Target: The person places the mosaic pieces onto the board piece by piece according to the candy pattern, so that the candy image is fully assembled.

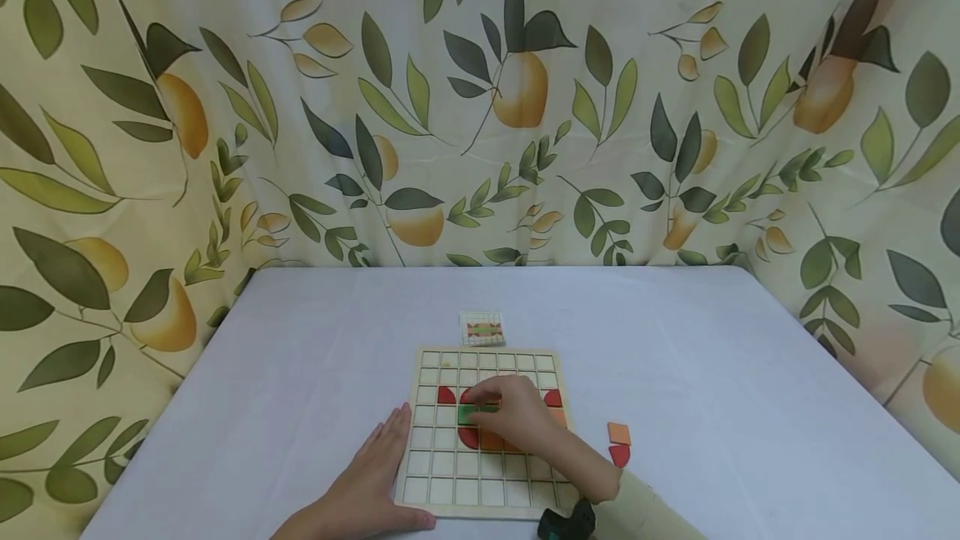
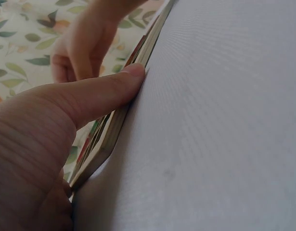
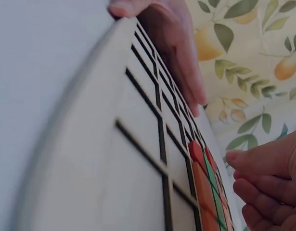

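A pale wooden grid board [image 1: 453,492] lies on the white table with coloured tiles in its cells. My left hand [image 1: 375,461] rests along the board's left side with fingers straight. Its thumb [image 2: 102,94] touches the front edge. Over the middle of the board, my right hand [image 1: 517,411] has its thumb and index finger bent and apart, at the green tiles [image 1: 467,415]. No tile shows between its fingers in the right wrist view. Red quarter-round tiles [image 1: 446,395] and orange tiles [image 1: 491,440] lie around the green ones, some covered by the right hand.
Behind the board lies a small pattern card [image 1: 482,329]. To the right, a loose orange square tile [image 1: 618,433] and a loose red tile [image 1: 619,455] lie on the table [image 1: 712,373]. A patterned curtain [image 1: 480,107] hangs behind and at both sides.
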Demonstrator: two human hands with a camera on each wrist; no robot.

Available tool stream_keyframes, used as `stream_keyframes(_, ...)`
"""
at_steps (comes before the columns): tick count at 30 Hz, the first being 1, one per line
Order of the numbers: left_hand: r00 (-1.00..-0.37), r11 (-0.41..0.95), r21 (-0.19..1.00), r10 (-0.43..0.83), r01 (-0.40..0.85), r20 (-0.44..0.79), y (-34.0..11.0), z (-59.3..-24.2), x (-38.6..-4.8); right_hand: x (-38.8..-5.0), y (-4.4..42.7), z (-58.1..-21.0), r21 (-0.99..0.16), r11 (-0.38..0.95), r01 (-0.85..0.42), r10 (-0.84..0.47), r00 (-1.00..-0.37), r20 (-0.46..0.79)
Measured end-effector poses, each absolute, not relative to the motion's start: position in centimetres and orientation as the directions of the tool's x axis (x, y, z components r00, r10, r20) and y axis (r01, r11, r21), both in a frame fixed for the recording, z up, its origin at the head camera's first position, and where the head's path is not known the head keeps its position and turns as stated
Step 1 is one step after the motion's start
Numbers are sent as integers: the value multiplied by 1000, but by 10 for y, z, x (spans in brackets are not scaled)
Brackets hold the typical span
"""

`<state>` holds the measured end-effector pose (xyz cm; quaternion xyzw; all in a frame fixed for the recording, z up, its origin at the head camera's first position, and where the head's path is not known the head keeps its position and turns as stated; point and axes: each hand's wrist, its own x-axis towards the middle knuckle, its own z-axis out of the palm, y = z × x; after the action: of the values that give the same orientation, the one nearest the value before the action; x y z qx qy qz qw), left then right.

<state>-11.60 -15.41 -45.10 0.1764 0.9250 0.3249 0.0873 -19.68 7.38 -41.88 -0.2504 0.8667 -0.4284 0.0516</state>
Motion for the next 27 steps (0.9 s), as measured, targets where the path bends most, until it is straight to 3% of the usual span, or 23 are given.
stream_keyframes(20,-926,726,630,376,275,-29,-155,-455,-116,-180,132,-410,-685,608,-403,-399,-900,175)
stream_keyframes(27,-924,730,620,381,288,-19,-154,-456,-117,-179,155,-409,-705,618,-348,-331,-929,168)
